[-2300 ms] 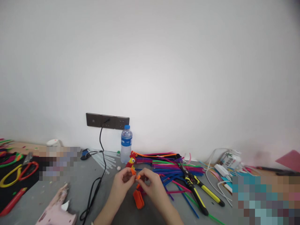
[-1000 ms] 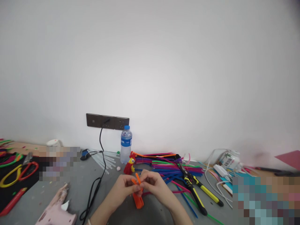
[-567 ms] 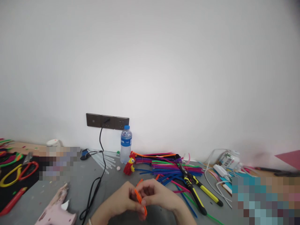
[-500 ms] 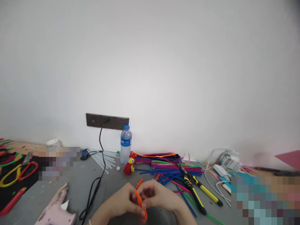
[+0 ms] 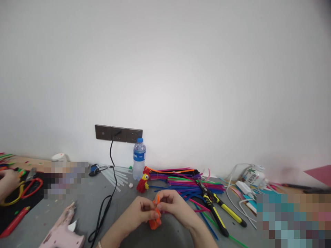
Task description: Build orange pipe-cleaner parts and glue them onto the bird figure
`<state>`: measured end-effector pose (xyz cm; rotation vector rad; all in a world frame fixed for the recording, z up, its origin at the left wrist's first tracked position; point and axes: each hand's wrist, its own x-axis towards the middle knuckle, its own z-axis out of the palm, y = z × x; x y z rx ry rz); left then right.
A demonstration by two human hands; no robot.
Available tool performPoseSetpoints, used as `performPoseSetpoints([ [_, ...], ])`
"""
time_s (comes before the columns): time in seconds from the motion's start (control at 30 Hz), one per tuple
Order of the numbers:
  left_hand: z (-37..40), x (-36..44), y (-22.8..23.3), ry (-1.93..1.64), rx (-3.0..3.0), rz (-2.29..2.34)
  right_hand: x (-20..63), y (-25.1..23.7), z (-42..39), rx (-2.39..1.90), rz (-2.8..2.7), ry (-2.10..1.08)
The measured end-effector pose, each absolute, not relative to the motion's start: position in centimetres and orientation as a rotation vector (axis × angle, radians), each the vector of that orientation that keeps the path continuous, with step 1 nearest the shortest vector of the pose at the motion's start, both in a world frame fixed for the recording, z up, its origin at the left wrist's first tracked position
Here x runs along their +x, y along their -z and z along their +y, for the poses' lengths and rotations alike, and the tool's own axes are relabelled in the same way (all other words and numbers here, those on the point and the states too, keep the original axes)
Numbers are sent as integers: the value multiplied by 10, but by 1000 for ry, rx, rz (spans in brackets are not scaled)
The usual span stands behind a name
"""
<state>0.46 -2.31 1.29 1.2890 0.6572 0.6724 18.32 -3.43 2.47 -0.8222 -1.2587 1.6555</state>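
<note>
Low in the middle of the head view, my left hand and my right hand meet over the grey table. Both pinch a small bent orange pipe-cleaner piece, the left from below and the right from above. Its lower part hangs beneath my fingers. Just beyond my hands stands a little red and yellow pipe-cleaner rooster. A heap of coloured pipe cleaners lies to its right.
Yellow-handled pliers lie right of my hands. A water bottle stands by the wall under a socket strip; its black cable runs to a pink glue gun. Another person's hand shows at far left near scissors.
My hands have bent and bunched the orange piece, then lifted slightly away from me. Another person's hand has come into view at the far left.
</note>
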Motion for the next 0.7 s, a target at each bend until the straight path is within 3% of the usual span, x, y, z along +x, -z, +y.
performPoseSetpoints([
  [0.7,-31,8,-18,-693,1023,568,163,-12,-35,-584,-1041,-1727],
])
